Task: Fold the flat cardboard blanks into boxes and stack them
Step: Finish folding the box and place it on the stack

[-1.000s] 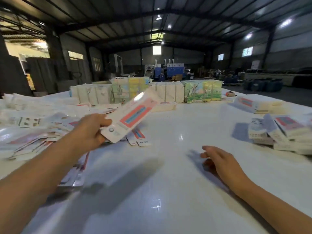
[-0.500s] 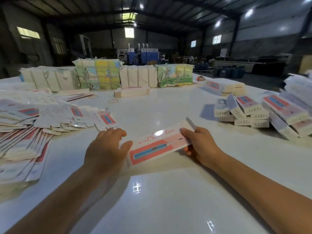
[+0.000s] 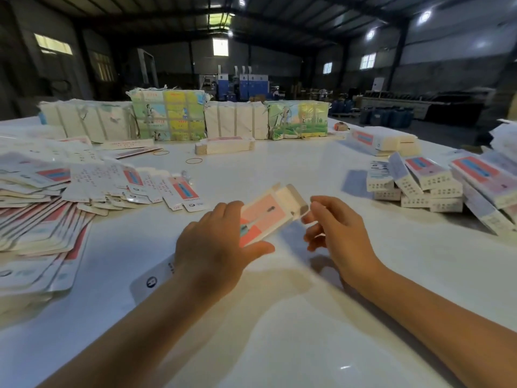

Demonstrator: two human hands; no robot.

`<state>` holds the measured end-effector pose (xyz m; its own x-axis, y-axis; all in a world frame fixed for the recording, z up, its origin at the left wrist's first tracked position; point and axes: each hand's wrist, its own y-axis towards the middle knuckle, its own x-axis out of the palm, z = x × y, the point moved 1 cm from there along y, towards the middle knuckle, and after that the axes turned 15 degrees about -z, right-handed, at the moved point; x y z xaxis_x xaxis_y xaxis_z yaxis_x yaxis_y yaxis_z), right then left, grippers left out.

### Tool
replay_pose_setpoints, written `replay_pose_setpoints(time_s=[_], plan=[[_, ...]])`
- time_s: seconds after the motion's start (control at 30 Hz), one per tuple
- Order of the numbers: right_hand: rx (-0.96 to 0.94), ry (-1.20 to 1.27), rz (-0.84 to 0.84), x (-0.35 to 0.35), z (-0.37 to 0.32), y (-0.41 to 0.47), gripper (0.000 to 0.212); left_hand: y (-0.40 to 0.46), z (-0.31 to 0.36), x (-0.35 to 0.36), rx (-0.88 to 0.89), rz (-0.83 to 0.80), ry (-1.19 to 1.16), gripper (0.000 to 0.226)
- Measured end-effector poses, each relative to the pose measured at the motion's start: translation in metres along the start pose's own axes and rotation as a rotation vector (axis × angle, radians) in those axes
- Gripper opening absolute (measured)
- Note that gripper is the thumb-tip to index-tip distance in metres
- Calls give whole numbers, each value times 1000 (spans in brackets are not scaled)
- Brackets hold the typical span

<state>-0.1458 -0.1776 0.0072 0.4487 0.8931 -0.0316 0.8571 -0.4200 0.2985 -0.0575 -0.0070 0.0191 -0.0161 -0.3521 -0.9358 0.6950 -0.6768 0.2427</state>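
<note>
My left hand [image 3: 215,245] grips a white and red cardboard blank [image 3: 265,217] just above the white table [image 3: 279,331], its far end partly opened into a box shape with a flap standing up. My right hand [image 3: 335,233] is at that far end, fingertips pinching the end flap. Another part of the blank, or a second blank, pokes out under my left wrist [image 3: 152,281]. A spread pile of flat blanks [image 3: 56,208] lies at the left. Folded boxes [image 3: 436,183] are stacked at the right.
Wrapped bundles of blanks [image 3: 170,116] line the far edge of the table. A small strapped bundle [image 3: 225,144] and rubber bands [image 3: 194,161] lie mid-table. More folded boxes [image 3: 383,141] sit at the far right. A dark warehouse lies beyond.
The blank was flat between both hands half a second ago. Now it is turned lengthwise away from me, its far end opened up, and my right hand has shifted to the end flap.
</note>
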Motion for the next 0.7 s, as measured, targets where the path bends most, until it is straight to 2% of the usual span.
replay_pose_setpoints(time_s=[0.1, 0.23, 0.33, 0.47, 0.6, 0.7], plan=[[-162, -254, 13, 1, -4, -9, 19, 1, -2, -3, -36, -19, -55, 63], [-250, -425, -83, 11, -6, -17, 29, 1, -3, -3, -41, 0, -81, 62], [-323, -576, -47, 16, -5, -21, 32, 0, 1, 1, -30, 21, -47, 65], [-236, -483, -6, 18, -5, -20, 30, 1, 8, 6, -26, 44, -37, 70], [-179, -369, -70, 16, -5, -19, 32, 0, 10, 10, 5, 66, 20, 73], [-145, -276, -39, 13, -2, -15, 37, -1, 11, 11, 28, 81, 56, 75]])
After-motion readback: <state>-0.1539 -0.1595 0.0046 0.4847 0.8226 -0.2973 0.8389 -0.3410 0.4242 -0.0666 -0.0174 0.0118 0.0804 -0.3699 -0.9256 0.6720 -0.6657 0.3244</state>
